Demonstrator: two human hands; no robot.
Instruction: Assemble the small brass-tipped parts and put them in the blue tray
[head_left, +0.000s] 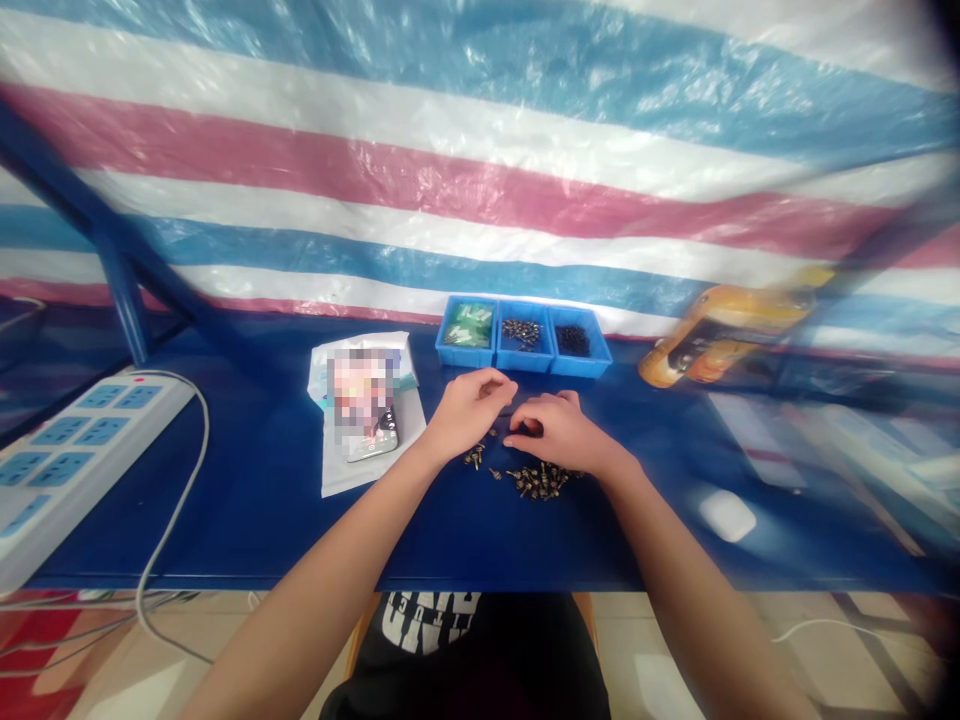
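Observation:
My left hand (472,405) is over the blue table (300,540), its fingers pressed together; what they hold, if anything, is too small to tell. Close on its right, my right hand (553,428) has curled fingers, and their contents cannot be made out. Below my right hand lies a pile of small brass-coloured parts (541,482). A smaller group (475,456) of the same parts is beneath my left hand. Behind both hands stand three joined blue bins: one with green and white pieces (469,326), one with small metal parts (523,333), one with black parts (573,340).
A phone (375,440) rests on a white packet (345,475) at the left. Further left is a power strip (82,440) with a looping cable. On the right are an orange bottle (727,325), a white case (727,515) and blurred flat items (877,450). A striped sheet (480,200) hangs behind.

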